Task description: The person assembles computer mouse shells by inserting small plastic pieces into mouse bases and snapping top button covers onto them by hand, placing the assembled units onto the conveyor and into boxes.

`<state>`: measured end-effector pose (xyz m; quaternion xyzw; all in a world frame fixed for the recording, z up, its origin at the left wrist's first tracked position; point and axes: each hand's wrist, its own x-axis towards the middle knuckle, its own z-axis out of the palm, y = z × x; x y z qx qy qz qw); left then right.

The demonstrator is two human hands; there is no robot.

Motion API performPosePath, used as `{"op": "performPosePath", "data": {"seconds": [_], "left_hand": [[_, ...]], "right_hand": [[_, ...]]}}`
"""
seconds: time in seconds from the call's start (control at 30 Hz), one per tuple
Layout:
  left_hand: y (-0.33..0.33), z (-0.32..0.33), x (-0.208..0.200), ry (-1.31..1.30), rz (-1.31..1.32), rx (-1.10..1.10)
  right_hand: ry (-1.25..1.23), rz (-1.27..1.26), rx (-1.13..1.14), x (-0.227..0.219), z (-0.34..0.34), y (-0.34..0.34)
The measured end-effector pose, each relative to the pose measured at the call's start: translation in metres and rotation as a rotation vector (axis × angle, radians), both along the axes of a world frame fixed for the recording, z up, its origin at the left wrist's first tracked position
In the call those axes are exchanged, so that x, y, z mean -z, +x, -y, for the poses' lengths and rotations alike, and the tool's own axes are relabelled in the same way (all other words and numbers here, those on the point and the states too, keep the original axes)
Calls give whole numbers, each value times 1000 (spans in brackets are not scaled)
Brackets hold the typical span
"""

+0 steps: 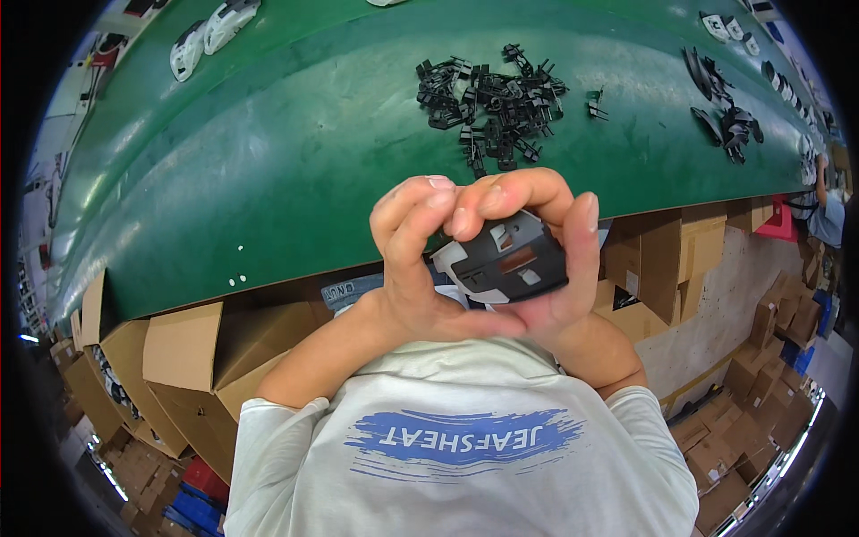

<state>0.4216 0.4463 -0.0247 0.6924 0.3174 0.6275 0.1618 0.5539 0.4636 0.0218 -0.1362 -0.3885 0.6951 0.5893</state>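
Note:
A black plastic housing (pixel 484 257) with light grey side panels and several cut-out openings is held up in front of my chest, close to the table's near edge. My left hand (pixel 413 268) closes on its left side, fingertips curled over the top. On the other side my right hand (pixel 573 268) grips it, fingers bent over the upper edge and the thumb side below. The two hands nearly meet above and below the housing. Just beyond them on the table lies a heap of small black plastic brackets (pixel 492 98), with one loose bracket (pixel 596 105) to its right.
The green table (pixel 268 170) carries white shells (pixel 230 25) at far left and curved black parts (pixel 735 130) at right. Open cardboard boxes (pixel 183 345) stand under its near edge on the left, more boxes (pixel 658 259) on the right. Another person (pixel 828 215) is at far right.

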Motion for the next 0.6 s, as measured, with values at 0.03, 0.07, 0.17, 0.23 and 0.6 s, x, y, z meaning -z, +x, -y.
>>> {"op": "performPosePath", "data": {"seconds": [0.03, 0.07, 0.17, 0.23, 0.6], "left_hand": [[1, 3, 4, -75, 24, -9], [0, 8, 6, -149, 49, -19], [-4, 7, -2, -191, 38, 126], [-5, 6, -12, -83, -92, -9], [-51, 20, -4, -469, 20, 84]], "right_hand": [[-35, -86, 6, 2, -1, -3], [-71, -172, 9, 3, -2, -6], [-41, -89, -6, 6, -5, -1], [67, 52, 10, 6, -8, 0], [64, 512, -286, -18, -17, -26]]}}
